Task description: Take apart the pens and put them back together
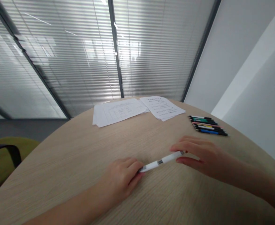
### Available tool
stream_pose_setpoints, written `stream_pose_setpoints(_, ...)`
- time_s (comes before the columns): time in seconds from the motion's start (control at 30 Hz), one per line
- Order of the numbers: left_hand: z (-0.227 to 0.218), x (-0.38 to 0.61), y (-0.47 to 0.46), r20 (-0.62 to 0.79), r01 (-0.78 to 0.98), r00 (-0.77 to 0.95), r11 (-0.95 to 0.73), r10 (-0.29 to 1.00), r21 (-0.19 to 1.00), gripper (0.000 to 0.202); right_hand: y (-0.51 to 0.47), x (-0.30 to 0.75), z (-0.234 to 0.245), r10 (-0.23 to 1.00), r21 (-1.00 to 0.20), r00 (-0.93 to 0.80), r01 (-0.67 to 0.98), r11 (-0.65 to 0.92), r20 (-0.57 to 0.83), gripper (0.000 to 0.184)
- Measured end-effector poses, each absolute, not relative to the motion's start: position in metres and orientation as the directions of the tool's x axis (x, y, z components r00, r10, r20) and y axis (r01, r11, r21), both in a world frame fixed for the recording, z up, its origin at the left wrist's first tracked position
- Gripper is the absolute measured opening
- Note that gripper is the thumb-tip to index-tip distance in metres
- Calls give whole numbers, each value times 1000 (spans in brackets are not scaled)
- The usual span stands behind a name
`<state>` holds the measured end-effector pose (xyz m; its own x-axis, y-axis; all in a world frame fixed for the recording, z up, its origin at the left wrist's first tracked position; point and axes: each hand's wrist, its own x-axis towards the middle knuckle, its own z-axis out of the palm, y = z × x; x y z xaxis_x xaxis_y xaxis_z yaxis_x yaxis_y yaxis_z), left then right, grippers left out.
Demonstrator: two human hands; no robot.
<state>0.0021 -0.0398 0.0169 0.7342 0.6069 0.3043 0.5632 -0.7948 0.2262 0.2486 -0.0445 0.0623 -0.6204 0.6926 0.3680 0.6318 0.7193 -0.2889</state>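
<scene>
A slim white pen (151,166) with a dark grey band near its middle slants above the light wood table, its right end higher in the picture. My left hand (124,176) is closed around its left end, thumb and fingers pinching the dark tip. Around the other end is my right hand (196,153), with thumb and fingers apart. The pen's right tip lies in the gap between them; whether a fingertip touches it I cannot tell.
A row of several pens and pencils (207,125) lies at the table's right. Printed sheets (121,111) and a second small stack of paper (163,107) are at the far edge. A green chair (22,147) with a black armrest stands at left.
</scene>
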Motion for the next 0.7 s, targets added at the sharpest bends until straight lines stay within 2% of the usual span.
stream_pose_setpoints(0.17, 20, 1, -39, 321, 574, 730, -796, 603, 191, 17, -45, 246, 60, 682, -250, -632, 640, 727, 367, 6)
stream_pose_setpoints(0.47, 41, -8, -46, 421, 466, 741, -852, 523, 239, 14, -51, 256, 61, 605, -254, -661, 554, 793, 444, 8)
stream_pose_setpoints(0.7, 48, -10, -47, 473, 356, 767, -901, 434, 248, 11, -55, 252, 66, 490, -154, -693, 489, 859, 530, 12)
